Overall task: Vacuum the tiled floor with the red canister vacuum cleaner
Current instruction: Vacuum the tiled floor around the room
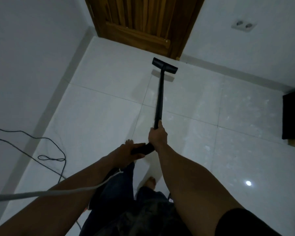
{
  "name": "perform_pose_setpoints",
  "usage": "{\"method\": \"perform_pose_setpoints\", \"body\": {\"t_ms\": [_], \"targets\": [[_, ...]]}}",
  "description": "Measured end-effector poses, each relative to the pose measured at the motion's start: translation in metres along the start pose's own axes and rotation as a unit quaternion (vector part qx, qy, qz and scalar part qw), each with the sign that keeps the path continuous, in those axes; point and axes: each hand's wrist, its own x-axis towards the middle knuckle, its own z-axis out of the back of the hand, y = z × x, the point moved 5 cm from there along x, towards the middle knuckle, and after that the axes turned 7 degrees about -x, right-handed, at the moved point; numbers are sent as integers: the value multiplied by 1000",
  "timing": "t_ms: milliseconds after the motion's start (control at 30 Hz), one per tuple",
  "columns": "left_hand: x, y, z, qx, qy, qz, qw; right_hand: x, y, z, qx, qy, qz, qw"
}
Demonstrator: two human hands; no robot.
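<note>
A black vacuum wand (161, 92) runs from my hands out to its flat floor head (165, 65), which rests on the white tiled floor (99, 120) near the door. My right hand (157, 135) is shut around the wand's lower end. Just behind it, my left hand (126, 155) grips the black ribbed hose cuff (143, 149). A grey hose (46, 193) trails from there to the left edge of the view. The red canister itself is out of sight.
A brown wooden door (143, 23) stands at the far end. White walls close the left and right sides, with a double socket (244, 25) on the right one. A thin dark cable (41, 150) loops on the floor at left. A black box (294, 116) sits at right.
</note>
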Motion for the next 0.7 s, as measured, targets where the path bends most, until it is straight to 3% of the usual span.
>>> {"method": "perform_pose_setpoints", "body": {"t_ms": [367,700], "targets": [[-113,48,-109,26,25,-35,999,-117,-126,-37,16,2,-34,999],[-209,137,-171,6,54,-40,998,-229,-213,-105,-10,16,-59,998]]}}
